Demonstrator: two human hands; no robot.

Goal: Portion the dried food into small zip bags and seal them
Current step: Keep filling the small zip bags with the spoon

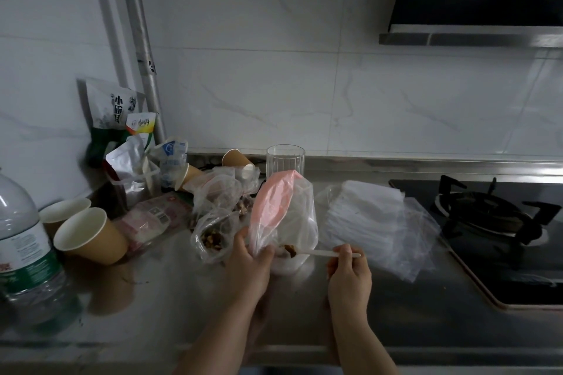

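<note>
A clear and pink plastic bag (283, 216) stands on the steel counter (304, 310), and my left hand (248, 265) grips its lower left edge. My right hand (348, 274) pinches the handle of a white plastic spoon (323, 253). The spoon's bowl reaches into the bag's mouth and carries brown dried food (291, 250). A small bag with brown dried food (213, 240) lies just left of my left hand. To the right lies a stack of empty clear zip bags (374, 222).
Two paper cups (88, 234) lie tipped at the left beside a large water bottle (24, 250). Food packets (115, 119) lean in the back corner. A clear glass (285, 161) stands behind the bag. A gas stove (493, 222) fills the right side.
</note>
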